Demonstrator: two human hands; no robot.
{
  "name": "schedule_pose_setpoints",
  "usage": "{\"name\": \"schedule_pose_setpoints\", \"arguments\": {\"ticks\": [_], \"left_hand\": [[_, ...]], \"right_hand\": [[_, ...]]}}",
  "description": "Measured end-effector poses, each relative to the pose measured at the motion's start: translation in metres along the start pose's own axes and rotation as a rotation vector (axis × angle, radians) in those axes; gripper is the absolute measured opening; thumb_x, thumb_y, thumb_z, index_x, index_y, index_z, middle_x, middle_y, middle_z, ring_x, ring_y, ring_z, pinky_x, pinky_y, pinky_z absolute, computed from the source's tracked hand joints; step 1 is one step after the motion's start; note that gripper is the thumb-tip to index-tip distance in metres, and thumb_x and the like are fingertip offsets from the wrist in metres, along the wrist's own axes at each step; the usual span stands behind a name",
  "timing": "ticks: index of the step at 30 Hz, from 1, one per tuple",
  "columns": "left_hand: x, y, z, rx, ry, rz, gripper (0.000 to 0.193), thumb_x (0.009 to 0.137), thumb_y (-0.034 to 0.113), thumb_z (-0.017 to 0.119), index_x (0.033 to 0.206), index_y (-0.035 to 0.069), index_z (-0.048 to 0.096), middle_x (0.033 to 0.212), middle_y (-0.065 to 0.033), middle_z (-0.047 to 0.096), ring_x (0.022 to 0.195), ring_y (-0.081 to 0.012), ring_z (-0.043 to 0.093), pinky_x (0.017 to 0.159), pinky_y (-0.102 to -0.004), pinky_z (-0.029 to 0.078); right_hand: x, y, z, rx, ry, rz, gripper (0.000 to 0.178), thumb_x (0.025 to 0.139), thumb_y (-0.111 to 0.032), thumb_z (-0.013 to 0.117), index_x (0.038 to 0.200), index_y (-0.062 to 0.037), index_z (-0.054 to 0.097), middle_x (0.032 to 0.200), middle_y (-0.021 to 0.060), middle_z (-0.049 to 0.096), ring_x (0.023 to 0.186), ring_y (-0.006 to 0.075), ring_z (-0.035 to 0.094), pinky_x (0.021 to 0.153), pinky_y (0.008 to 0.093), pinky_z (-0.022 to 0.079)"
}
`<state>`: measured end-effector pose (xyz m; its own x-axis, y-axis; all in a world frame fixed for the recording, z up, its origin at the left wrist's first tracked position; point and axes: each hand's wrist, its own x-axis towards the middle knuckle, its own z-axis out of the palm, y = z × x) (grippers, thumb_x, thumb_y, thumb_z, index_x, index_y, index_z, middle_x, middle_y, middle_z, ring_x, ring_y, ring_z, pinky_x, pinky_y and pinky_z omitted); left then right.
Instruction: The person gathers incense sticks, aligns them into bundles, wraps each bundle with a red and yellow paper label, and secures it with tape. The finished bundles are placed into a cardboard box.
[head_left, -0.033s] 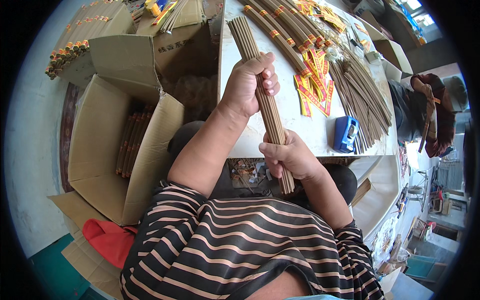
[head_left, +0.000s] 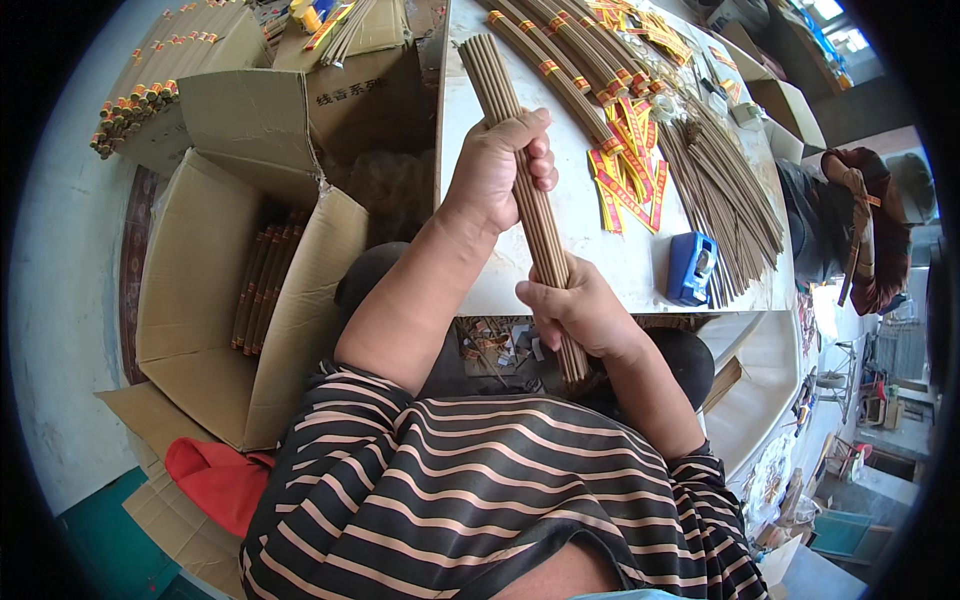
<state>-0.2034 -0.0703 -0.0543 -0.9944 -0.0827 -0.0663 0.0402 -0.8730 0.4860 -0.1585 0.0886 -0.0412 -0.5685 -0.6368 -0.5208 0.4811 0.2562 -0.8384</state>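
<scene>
Slanting in front of me is a bundle of brown incense sticks (head_left: 541, 222), its top end up and to the left. Around its upper part my left hand (head_left: 502, 165) is closed, fingers wrapped over the sticks. Lower down, my right hand (head_left: 577, 310) grips the same bundle with the thumb across the front. The bundle's bottom end pokes out below that hand, past the table edge. On the white table (head_left: 500, 275), red-and-yellow paper labels (head_left: 632, 180) lie just right of the bundle. Loose incense sticks (head_left: 722, 200) are spread beyond them, near a blue tape dispenser (head_left: 691, 268).
Banded incense bundles (head_left: 560, 70) lie at the table's far side. To my left an open carton (head_left: 200, 300) holds several banded bundles, with more stacked (head_left: 160, 60) behind it. A red cloth (head_left: 215, 480) hangs beside the carton. Another person (head_left: 860, 220) is at the far right.
Both hands keep their hold on the incense sticks. The bundle's lower end has shifted very slightly upward.
</scene>
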Motion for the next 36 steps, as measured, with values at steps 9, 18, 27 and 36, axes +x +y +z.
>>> {"name": "schedule_pose_setpoints", "arguments": {"ticks": [9,18,27,36], "left_hand": [[-0.009,0.004,0.008,-0.093,-0.185,-0.013,0.018,0.081,0.008,0.059,0.069,0.013,0.046,0.055,0.0042,0.044,0.043,-0.0072,0.042,0.042,-0.0233,0.035],[-0.01,-0.001,0.016,0.124,0.146,0.018,0.017,0.081,0.009,0.058,0.07,0.011,0.045,0.053,0.0036,0.042,0.042,-0.0074,0.04,0.041,-0.0236,0.035],[-0.009,-0.002,0.019,0.136,0.189,0.025,0.021,0.082,0.009,0.057,0.066,0.013,0.044,0.052,0.0049,0.041,0.042,-0.0069,0.04,0.041,-0.0223,0.035],[-0.007,0.005,0.005,-0.132,-0.191,-0.018,0.02,0.081,0.008,0.058,0.069,0.013,0.044,0.053,0.0037,0.042,0.043,-0.0078,0.041,0.041,-0.0236,0.036]], "right_hand": [[0.001,0.002,-0.011,0.223,-0.182,0.048,0.02,0.079,-0.01,0.065,0.078,-0.0052,0.046,0.057,0.0021,0.049,0.038,0.0081,0.044,0.035,0.0216,0.035],[0.009,0.006,0.002,-0.28,0.186,-0.08,0.02,0.08,-0.008,0.063,0.081,-0.0047,0.044,0.053,0.0013,0.046,0.037,0.0098,0.044,0.034,0.0226,0.038],[0.004,-0.004,0.003,-0.285,0.217,-0.004,0.022,0.078,-0.01,0.065,0.081,-0.0043,0.043,0.055,0.0013,0.046,0.039,0.0088,0.045,0.035,0.0223,0.037],[-0.002,-0.003,-0.007,0.217,-0.18,0.066,0.016,0.078,-0.006,0.063,0.076,-0.0028,0.047,0.056,0.0032,0.051,0.036,0.009,0.047,0.034,0.0209,0.037]]}}
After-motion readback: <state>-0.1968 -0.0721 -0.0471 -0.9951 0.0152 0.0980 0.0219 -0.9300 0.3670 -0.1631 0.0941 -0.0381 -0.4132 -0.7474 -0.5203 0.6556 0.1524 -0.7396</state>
